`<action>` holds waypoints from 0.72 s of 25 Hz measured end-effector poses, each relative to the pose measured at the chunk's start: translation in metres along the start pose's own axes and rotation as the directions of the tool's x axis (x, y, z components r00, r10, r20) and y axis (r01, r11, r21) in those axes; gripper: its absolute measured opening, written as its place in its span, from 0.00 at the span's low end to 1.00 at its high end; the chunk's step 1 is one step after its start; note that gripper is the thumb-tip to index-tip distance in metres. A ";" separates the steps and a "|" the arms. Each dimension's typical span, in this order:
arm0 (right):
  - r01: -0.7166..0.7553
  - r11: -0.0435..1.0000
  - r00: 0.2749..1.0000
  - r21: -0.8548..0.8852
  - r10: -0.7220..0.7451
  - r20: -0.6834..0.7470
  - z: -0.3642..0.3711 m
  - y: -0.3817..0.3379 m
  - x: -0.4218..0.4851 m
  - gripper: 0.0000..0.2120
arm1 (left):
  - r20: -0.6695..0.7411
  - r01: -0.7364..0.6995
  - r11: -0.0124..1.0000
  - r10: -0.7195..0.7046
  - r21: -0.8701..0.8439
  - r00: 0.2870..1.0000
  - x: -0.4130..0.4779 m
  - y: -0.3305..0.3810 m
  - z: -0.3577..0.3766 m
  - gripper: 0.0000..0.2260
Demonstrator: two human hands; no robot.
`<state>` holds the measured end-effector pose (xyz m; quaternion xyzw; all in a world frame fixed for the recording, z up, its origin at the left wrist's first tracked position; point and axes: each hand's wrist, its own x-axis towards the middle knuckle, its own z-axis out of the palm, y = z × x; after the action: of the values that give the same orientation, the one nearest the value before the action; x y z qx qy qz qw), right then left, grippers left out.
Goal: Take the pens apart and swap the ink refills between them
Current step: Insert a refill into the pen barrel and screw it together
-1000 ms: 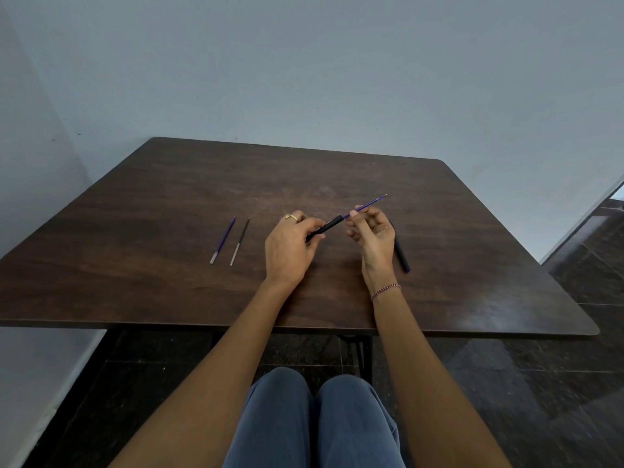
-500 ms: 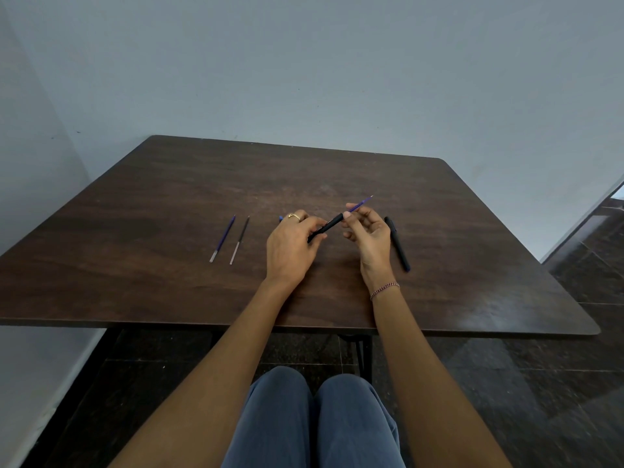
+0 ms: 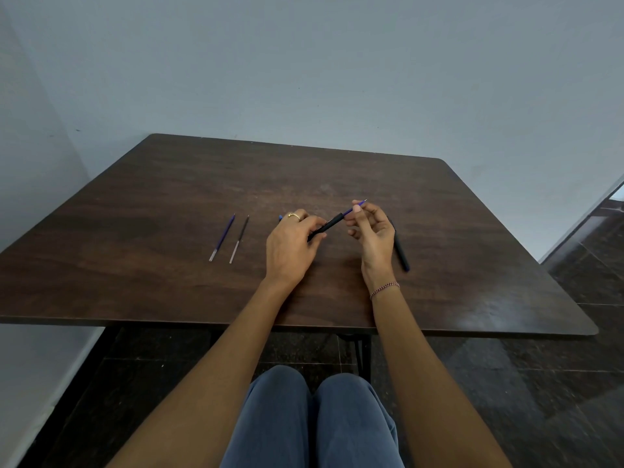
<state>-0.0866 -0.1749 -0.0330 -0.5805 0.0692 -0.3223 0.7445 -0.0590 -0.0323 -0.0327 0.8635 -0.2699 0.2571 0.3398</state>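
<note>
My left hand grips a black pen barrel held slanting up to the right above the table. A blue refill sticks out of the barrel's upper end, and my right hand pinches it near its tip. A blue refill and a black refill lie side by side on the table to the left. Another black pen lies on the table just right of my right hand. A small blue piece peeks out behind my left hand.
The dark wooden table stands against a pale wall at the back and left. Its front edge runs just past my wrists. My knees in blue trousers are below the table edge. Dark tiled floor shows to the right.
The blue refill has slid deeper into the black barrel, so less of it sticks out. My right hand has moved in toward the left hand with it.
</note>
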 end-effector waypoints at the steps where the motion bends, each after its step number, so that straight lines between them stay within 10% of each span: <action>1: 0.000 1.000 1.000 -0.003 0.000 -0.002 0.000 0.000 0.000 0.03 | 0.000 -0.001 1.000 0.001 0.001 1.000 0.000 0.000 0.000 0.09; 18: -0.034 0.984 0.999 -0.174 0.041 0.036 0.004 0.007 0.003 0.05 | -0.195 0.240 0.954 -0.273 -0.179 0.942 -0.004 -0.022 -0.022 0.08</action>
<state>-0.0793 -0.1727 -0.0368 -0.6479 0.0933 -0.2895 0.6984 -0.0537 -0.0014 -0.0312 0.8296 -0.1349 0.2818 0.4628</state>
